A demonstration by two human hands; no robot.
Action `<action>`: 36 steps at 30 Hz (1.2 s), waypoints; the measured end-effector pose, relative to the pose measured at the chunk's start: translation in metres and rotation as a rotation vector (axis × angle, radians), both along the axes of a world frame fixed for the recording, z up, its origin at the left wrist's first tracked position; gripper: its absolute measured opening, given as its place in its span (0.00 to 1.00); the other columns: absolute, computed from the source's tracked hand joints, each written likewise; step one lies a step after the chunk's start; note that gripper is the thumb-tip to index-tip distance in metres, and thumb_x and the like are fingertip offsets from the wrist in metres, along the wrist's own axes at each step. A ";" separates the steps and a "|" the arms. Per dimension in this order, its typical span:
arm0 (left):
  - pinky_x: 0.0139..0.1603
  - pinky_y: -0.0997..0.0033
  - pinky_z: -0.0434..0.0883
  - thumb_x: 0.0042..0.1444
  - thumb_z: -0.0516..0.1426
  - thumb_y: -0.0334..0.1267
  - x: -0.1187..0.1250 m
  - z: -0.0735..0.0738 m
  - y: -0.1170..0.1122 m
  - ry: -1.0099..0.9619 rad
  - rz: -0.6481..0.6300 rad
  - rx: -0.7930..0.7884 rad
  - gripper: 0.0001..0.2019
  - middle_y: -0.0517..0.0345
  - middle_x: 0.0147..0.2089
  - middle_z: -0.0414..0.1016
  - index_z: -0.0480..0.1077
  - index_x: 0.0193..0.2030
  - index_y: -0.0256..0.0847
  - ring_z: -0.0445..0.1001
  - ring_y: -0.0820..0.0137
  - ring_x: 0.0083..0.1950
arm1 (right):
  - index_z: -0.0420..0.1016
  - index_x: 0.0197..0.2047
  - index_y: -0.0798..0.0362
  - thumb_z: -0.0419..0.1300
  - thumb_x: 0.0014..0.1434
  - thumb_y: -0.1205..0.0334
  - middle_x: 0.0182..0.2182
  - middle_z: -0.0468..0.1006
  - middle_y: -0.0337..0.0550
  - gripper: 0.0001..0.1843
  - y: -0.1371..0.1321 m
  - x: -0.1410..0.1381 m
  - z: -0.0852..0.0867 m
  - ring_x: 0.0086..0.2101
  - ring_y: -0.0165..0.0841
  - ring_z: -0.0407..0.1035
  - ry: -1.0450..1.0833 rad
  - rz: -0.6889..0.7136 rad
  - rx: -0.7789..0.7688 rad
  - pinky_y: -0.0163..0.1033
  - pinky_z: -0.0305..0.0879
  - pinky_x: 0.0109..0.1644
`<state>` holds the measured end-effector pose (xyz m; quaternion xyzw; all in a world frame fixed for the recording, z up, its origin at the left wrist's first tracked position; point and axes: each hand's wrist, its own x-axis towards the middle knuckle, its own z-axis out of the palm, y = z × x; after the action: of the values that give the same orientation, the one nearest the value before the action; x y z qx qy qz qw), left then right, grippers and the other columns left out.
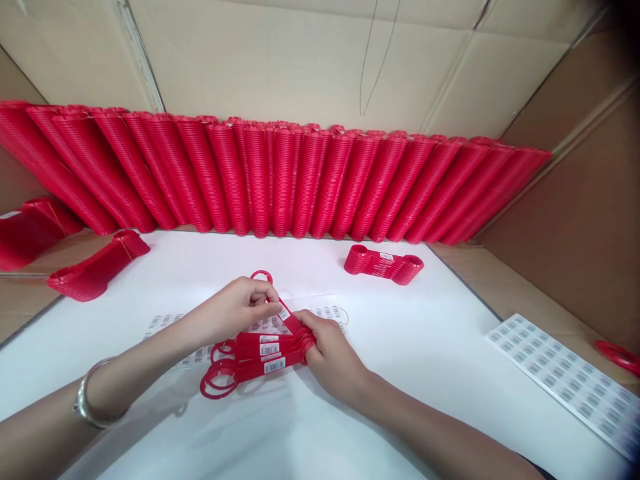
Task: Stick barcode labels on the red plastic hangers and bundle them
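Observation:
Several flat red plastic handles [250,363] with white barcode labels lie fanned out on the white tabletop [400,347]. My right hand [327,350] is closed on their right ends. My left hand [235,308] pinches the topmost red handle [275,300], which tilts up, pressing a small barcode label near its middle. Beneath the hands lies a sheet of barcode stickers [320,312], partly hidden by them.
A long row of stacked red handles [280,180] leans on the cardboard wall at the back. Smaller stacks lie at right centre [384,263] and far left [97,265]. Another barcode sticker sheet [570,380] rests at the right edge. A silver bangle [89,399] circles my left wrist.

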<state>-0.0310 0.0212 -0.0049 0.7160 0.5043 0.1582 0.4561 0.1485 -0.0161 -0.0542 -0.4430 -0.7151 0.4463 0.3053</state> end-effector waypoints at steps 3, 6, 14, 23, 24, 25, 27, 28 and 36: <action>0.20 0.77 0.54 0.54 0.53 0.45 0.001 -0.001 0.000 0.000 0.000 0.005 0.13 0.68 0.17 0.55 0.68 0.31 0.36 0.57 0.78 0.20 | 0.70 0.37 0.53 0.43 0.43 0.80 0.31 0.75 0.39 0.23 -0.001 0.000 0.001 0.31 0.30 0.67 0.019 -0.002 -0.007 0.34 0.61 0.34; 0.21 0.77 0.55 0.54 0.52 0.45 0.002 -0.001 -0.001 0.005 0.006 0.019 0.13 0.67 0.17 0.57 0.68 0.31 0.36 0.58 0.77 0.20 | 0.70 0.37 0.53 0.43 0.42 0.80 0.31 0.75 0.38 0.24 -0.001 0.000 0.002 0.31 0.30 0.67 0.041 -0.008 -0.016 0.34 0.60 0.34; 0.22 0.77 0.54 0.56 0.50 0.45 0.004 0.001 -0.006 0.134 0.008 0.167 0.13 0.68 0.17 0.55 0.68 0.31 0.37 0.57 0.77 0.20 | 0.69 0.35 0.52 0.43 0.43 0.80 0.30 0.74 0.37 0.22 -0.003 0.000 0.003 0.31 0.30 0.66 0.063 -0.011 -0.003 0.34 0.60 0.34; 0.26 0.70 0.65 0.60 0.43 0.50 0.010 -0.007 -0.018 0.780 -0.135 1.076 0.19 0.50 0.38 0.68 0.66 0.34 0.37 0.69 0.65 0.34 | 0.68 0.34 0.53 0.42 0.39 0.82 0.27 0.72 0.36 0.23 -0.004 0.000 0.008 0.29 0.28 0.65 0.075 0.005 0.054 0.32 0.59 0.33; 0.26 0.70 0.66 0.60 0.43 0.51 0.010 -0.008 -0.018 0.798 -0.131 1.134 0.20 0.48 0.40 0.68 0.66 0.34 0.36 0.69 0.64 0.36 | 0.68 0.34 0.54 0.42 0.39 0.82 0.27 0.72 0.36 0.23 -0.004 0.000 0.008 0.29 0.28 0.65 0.078 0.004 0.063 0.32 0.59 0.33; 0.27 0.69 0.67 0.60 0.43 0.52 0.010 -0.009 -0.018 0.804 -0.116 1.171 0.21 0.46 0.42 0.68 0.66 0.35 0.36 0.69 0.64 0.36 | 0.68 0.34 0.54 0.42 0.39 0.82 0.27 0.72 0.36 0.23 -0.003 0.000 0.008 0.29 0.28 0.65 0.084 0.004 0.067 0.32 0.59 0.33; 0.28 0.68 0.70 0.59 0.43 0.55 0.008 -0.011 -0.016 0.795 -0.064 1.195 0.23 0.43 0.47 0.66 0.65 0.38 0.35 0.70 0.63 0.38 | 0.69 0.36 0.54 0.42 0.39 0.82 0.28 0.72 0.37 0.24 -0.003 0.000 0.007 0.30 0.29 0.66 0.104 0.005 0.070 0.32 0.60 0.34; 0.28 0.67 0.70 0.57 0.44 0.57 0.007 -0.011 -0.015 0.782 -0.032 1.182 0.24 0.43 0.48 0.65 0.65 0.40 0.35 0.70 0.62 0.39 | 0.69 0.37 0.53 0.42 0.39 0.82 0.29 0.72 0.37 0.25 -0.002 0.000 0.006 0.31 0.29 0.66 0.114 0.009 0.069 0.33 0.60 0.35; 0.32 0.69 0.69 0.62 0.42 0.48 -0.006 -0.005 -0.001 0.561 0.057 0.878 0.17 0.50 0.49 0.62 0.60 0.49 0.40 0.70 0.65 0.41 | 0.71 0.37 0.52 0.43 0.43 0.81 0.31 0.74 0.37 0.24 -0.003 0.000 0.007 0.32 0.30 0.67 0.100 -0.001 0.039 0.33 0.61 0.36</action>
<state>-0.0366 0.0201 -0.0102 0.8407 0.5125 0.1692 -0.0443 0.1483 -0.0190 -0.0471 -0.4143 -0.7074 0.4536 0.3496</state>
